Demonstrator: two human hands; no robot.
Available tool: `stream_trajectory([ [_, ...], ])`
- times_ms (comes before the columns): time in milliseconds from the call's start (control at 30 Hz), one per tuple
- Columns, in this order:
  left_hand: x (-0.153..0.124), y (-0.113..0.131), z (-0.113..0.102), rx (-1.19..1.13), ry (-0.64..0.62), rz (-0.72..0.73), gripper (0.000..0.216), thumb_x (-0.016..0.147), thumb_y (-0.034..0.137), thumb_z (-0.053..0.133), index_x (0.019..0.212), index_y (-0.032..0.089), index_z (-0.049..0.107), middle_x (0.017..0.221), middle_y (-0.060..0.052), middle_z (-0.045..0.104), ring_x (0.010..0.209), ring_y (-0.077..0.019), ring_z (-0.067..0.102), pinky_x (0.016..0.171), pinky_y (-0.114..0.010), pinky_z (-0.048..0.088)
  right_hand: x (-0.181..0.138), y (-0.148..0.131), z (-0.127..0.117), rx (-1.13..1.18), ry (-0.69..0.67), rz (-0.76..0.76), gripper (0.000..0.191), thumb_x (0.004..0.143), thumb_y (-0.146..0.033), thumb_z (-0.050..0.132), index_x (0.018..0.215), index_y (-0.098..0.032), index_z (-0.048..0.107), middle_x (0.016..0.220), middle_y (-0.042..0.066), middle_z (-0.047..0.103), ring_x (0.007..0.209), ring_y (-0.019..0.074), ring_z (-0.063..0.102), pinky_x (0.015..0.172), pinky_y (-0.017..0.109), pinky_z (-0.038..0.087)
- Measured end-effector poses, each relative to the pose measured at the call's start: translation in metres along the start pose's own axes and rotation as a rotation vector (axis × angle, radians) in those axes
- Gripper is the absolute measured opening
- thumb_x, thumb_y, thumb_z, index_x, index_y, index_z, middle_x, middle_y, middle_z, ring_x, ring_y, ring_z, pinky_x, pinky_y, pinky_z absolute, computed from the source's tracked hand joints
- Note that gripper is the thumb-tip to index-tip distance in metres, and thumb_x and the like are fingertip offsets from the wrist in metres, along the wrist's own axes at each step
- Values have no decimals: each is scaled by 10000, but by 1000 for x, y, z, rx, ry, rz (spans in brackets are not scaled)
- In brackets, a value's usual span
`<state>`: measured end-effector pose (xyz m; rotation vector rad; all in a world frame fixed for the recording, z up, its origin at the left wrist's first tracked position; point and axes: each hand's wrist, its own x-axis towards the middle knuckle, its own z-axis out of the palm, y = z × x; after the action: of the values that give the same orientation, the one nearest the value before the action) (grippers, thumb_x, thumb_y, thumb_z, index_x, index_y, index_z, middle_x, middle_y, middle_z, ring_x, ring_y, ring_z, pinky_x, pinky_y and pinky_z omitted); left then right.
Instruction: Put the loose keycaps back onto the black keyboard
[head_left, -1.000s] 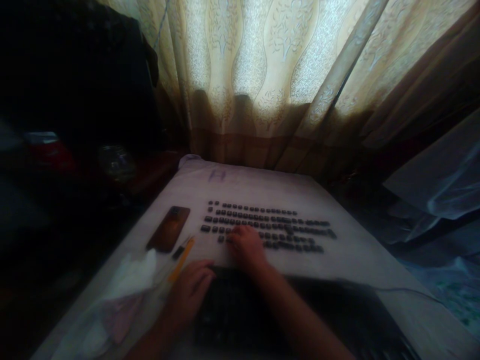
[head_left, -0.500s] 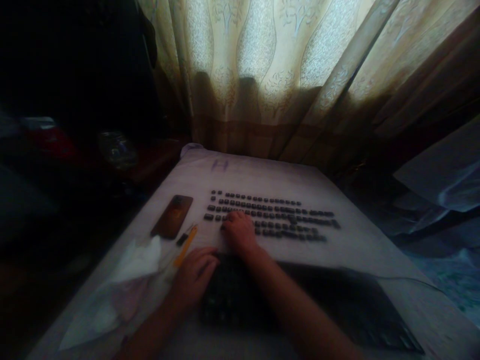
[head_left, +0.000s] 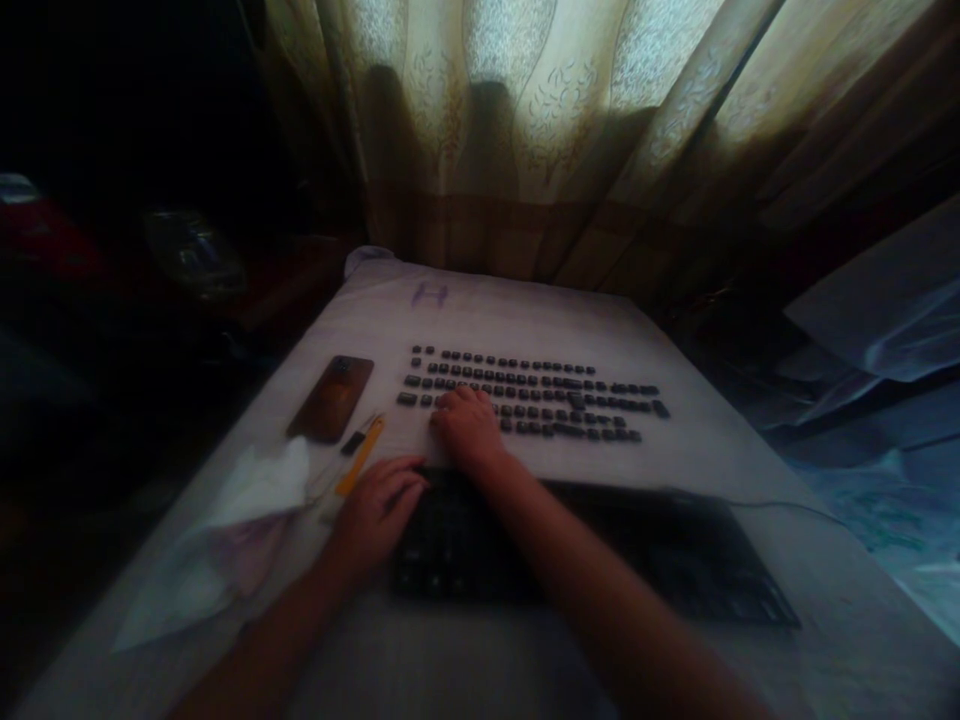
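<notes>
A black keyboard (head_left: 660,545) lies across the near part of the table, its middle hidden behind my right forearm. Beyond it, loose black keycaps (head_left: 525,380) are laid out in several rows. My right hand (head_left: 471,432) is down among the lower rows at their left side, fingers bent and close together; its fingertips and anything in them are hidden. At the keyboard's upper left corner rests my left hand (head_left: 376,508), thumb and forefinger slightly apart, with nothing visible between them. A yellow utility knife (head_left: 361,457) lies just beyond this hand, beside a small black object (head_left: 352,443).
To the left lies a brown phone (head_left: 334,398), with crumpled white tissue or cloth (head_left: 262,490) nearer me. A cable (head_left: 787,507) runs right from the keyboard. Patterned curtains (head_left: 555,120) hang behind the pale tabletop (head_left: 525,305).
The whole view has tilted down, so the table and everything on it appear higher. Both hands stay in nearly the same places over the keycaps and keyboard corner.
</notes>
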<state>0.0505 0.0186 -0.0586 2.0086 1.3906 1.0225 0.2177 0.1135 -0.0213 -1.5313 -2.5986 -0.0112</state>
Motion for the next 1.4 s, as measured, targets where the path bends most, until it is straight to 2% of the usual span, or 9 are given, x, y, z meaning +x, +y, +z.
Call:
stream_trajectory([
  [133, 1, 3, -2, 1, -9, 0, 246, 926, 333, 488, 882, 238, 711, 1158, -57, 711, 1081, -236, 643, 999, -442, 496, 2, -2, -5, 14, -3, 9, 227, 936, -191, 533, 975, -157, 754, 1080, 137, 710, 1080, 283, 516, 910, 404, 369],
  [300, 1, 3, -1, 5, -11, 2, 249, 926, 335, 485, 876, 236, 708, 1150, -61, 711, 1074, -234, 645, 990, -447, 501, -14, -7, -18, 65, 27, 59, 213, 959, -212, 524, 1044, -155, 710, 1131, 135, 695, 1090, 276, 552, 909, 394, 389],
  [467, -1, 1, 0, 11, -12, 3, 245, 929, 330, 489, 891, 232, 710, 1165, -65, 706, 1100, -241, 635, 998, -455, 494, -68, -7, -27, 168, 36, 115, 162, 947, -230, 570, 1052, -181, 684, 1007, 75, 722, 928, 213, 644, 821, 330, 460],
  [600, -1, 1, -2, 14, -22, 10, 245, 935, 326, 485, 913, 236, 712, 1187, -61, 697, 1099, -233, 634, 1004, -453, 489, -121, -2, -18, 417, 206, 141, 127, 899, -219, 609, 996, -183, 682, 929, 66, 732, 851, 206, 676, 783, 325, 510],
  [767, -3, 0, 1, 46, -19, 23, 253, 942, 333, 492, 1074, 236, 684, 1229, -67, 680, 1151, -246, 613, 1038, -486, 463, -163, -6, -2, 502, 332, 138, 134, 897, -216, 571, 970, -199, 681, 892, 68, 745, 786, 196, 699, 725, 320, 553],
  [867, -5, -1, 2, 91, -24, 37, 314, 942, 352, 506, 1207, 233, 624, 1268, -82, 660, 1186, -259, 597, 1056, -489, 452, -172, -13, 5, 509, 337, 98, 127, 886, -208, 578, 952, -211, 687, 881, 68, 750, 793, 205, 703, 730, 335, 560],
  [967, -7, 0, 3, 112, -23, 28, 337, 952, 369, 490, 1235, 220, 598, 1229, -92, 668, 1160, -259, 609, 1041, -476, 468, -173, -19, 10, 515, 332, 54, 129, 883, -201, 585, 953, -214, 692, 889, 67, 750, 801, 210, 699, 739, 346, 558],
  [1267, -8, 7, 0, 169, 27, 80, 301, 960, 340, 483, 1213, 224, 597, 1208, -81, 655, 1143, -256, 611, 1022, -455, 486, -173, -23, 12, 506, 299, 61, 151, 897, -213, 570, 954, -224, 709, 921, 78, 737, 812, 214, 683, 740, 346, 544],
  [1400, -9, 18, -1, 189, 57, 149, 189, 946, 298, 530, 1083, 224, 638, 1125, -67, 664, 1074, -240, 622, 973, -436, 506, -173, -21, 8, 519, 277, 29, 141, 889, -205, 590, 962, -219, 711, 898, 71, 727, 791, 208, 676, 707, 337, 539],
])
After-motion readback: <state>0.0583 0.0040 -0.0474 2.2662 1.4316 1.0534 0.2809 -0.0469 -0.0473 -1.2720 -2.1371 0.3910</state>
